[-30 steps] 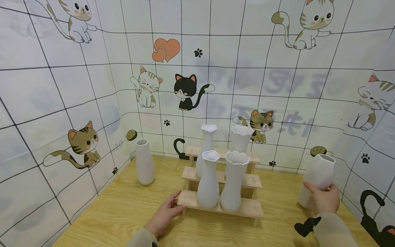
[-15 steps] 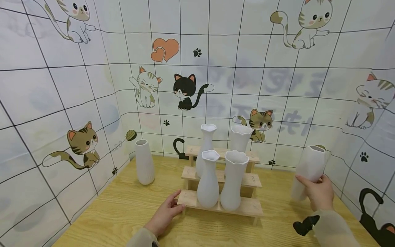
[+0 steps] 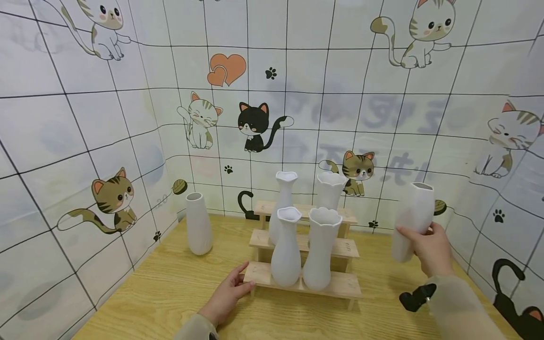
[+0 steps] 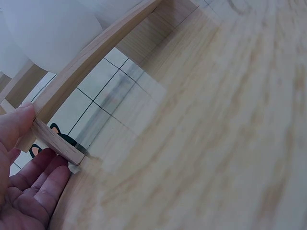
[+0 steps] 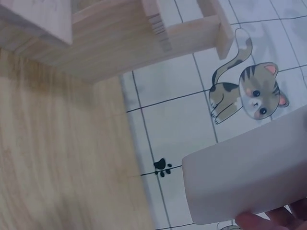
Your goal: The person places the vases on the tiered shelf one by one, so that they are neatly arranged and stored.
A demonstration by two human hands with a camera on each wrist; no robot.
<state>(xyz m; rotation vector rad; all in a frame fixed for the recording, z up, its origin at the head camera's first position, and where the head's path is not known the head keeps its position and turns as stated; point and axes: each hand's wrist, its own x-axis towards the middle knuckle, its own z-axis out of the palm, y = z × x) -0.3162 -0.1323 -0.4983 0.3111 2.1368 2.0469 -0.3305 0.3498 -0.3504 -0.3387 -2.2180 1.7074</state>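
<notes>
My right hand (image 3: 431, 248) grips a smooth white vase (image 3: 414, 212) by its lower part, slightly tilted and held above the table, right of a three-tier wooden display stand (image 3: 344, 285). The vase's lower end (image 5: 240, 172) shows in the right wrist view. My left hand (image 3: 229, 293) holds the left end of the stand's lowest step, thumb at the board and fingers (image 4: 50, 184) by its leg. Two white vases stand on that step: a narrow-necked one (image 3: 286, 255) and a flared, scalloped one (image 3: 318, 255). Behind them are another narrow-necked vase (image 3: 284, 189) and a scalloped vase (image 3: 331, 189), both partly hidden.
A plain tapered white vase (image 3: 199, 226) stands upright on the wood-grain table (image 3: 157, 288), left of the stand. Cat-printed tile-pattern sheeting (image 3: 306, 108) encloses the back and sides of the table.
My right hand has raised the smooth white vase and brought it left, towards the stand. My left hand has stayed on the stand's lowest step.
</notes>
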